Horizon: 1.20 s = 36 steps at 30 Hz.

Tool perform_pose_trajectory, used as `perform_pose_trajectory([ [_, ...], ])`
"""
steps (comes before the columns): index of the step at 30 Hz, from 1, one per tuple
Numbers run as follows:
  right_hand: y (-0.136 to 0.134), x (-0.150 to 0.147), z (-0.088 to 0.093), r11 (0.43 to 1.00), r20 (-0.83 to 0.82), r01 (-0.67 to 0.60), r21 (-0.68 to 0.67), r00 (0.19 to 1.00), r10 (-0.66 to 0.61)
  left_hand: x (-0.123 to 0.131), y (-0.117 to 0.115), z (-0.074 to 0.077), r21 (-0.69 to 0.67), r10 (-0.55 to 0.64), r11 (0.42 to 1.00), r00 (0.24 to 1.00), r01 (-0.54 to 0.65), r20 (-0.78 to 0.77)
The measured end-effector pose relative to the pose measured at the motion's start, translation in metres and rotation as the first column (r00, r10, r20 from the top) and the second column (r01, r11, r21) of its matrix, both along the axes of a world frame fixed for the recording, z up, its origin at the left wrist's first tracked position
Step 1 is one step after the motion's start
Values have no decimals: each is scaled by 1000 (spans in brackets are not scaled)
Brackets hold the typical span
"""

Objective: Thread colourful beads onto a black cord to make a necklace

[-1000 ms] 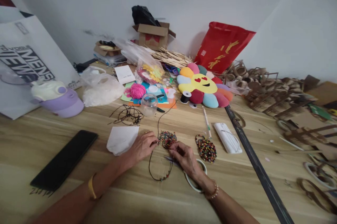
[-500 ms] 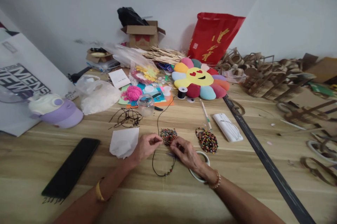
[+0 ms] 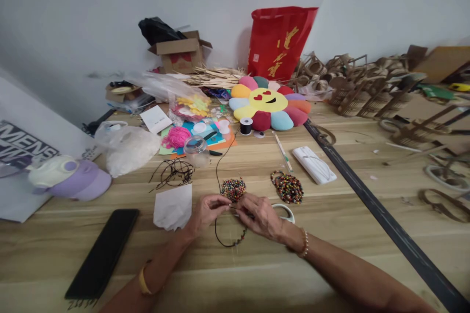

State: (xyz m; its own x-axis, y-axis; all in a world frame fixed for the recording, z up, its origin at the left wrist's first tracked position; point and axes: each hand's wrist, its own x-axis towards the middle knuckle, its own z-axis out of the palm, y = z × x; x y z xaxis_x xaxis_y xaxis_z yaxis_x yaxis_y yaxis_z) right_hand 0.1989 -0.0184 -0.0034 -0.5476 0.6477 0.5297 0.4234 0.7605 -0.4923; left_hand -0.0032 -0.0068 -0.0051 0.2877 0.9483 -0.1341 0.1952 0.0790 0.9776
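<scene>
"Two hands on the cord?"

"Yes. Left hand and right hand each pinch it, taut between them, just before the bead pile; its loop lies on the table. Pile likely sits close for reach."

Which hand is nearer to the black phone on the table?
Left. The left hand is right of the phone, not touching it; the right hand lies farther right, beside the bead pile. Both pinch the black cord.
</scene>
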Motion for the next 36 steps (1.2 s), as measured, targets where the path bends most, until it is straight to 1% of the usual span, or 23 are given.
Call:
perform_pose_trajectory([
  [8,1,1,-1,999,35,22,35,999,-24,0,-1,0,22,-16,1000,999,17,-37],
  [16,1,0,-2,1000,28,18,3,999,-18,-1,-1,1,66,-9,998,999,12,-50],
  [20,0,0,0,1000,60,22,7,998,-23,-1,-3,2,103,-10,995,998,17,-67],
  [29,0,0,0,1000,57,8,19,998,-10,1,-5,3,228,-35,971,987,71,-158],
  [33,1,1,-2,1000,65,-2,18,998,1,3,-6,5,314,-69,943,986,113,-149],
  [36,1,1,-2,999,64,-37,-6,997,37,4,-5,6,351,-91,926,986,136,-141],
])
